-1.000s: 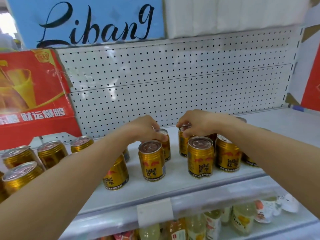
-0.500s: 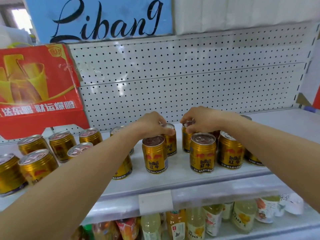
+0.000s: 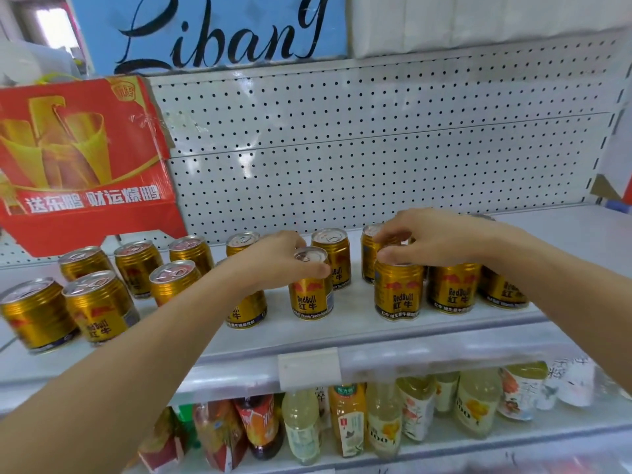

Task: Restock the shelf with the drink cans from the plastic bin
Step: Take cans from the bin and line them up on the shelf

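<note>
The left hand (image 3: 273,258) is gripping the top of a gold can (image 3: 311,285) reading "RedBull" with the Chinese "红牛", standing upright on the white shelf (image 3: 342,333). The right hand (image 3: 427,239) is curling its fingertips round the rim of a second can (image 3: 398,290) with the same label; how firmly it is pinching is hard to tell. More gold cans (image 3: 99,306) are standing alongside. Behind, a red carton (image 3: 82,159) is showing "送东鹏 财运爆鹏", and a blue sign (image 3: 212,29) is reading "Libang".
</note>
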`<state>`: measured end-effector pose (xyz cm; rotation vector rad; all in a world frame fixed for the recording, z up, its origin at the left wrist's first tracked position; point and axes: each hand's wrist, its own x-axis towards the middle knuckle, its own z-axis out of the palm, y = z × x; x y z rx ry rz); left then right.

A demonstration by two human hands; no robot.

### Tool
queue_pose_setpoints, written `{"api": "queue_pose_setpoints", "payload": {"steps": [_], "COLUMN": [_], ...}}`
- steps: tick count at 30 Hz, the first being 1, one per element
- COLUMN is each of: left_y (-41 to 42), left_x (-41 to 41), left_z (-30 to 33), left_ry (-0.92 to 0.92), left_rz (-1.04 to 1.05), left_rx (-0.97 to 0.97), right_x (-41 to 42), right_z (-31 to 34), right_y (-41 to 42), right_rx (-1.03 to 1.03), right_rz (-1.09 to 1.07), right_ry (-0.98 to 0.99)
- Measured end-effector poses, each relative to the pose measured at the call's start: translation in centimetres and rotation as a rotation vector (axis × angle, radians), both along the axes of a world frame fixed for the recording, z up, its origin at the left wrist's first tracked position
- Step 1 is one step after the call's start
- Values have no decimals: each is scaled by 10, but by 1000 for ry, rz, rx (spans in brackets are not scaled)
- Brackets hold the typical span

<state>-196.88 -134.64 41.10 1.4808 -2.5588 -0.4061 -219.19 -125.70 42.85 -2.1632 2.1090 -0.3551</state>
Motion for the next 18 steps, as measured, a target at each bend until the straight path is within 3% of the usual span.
{"api": "queue_pose_setpoints", "payload": {"steps": [18], "left_y": [39], "left_x": [-25], "left_z": [-6], "left_ry": [163], "left_rz": [-33], "left_rx": [-63], "right_x": [2], "right_z": [-17], "right_y": [12], "right_rx": [-68], "right_rz": [47], "right_ry": [-3]}}
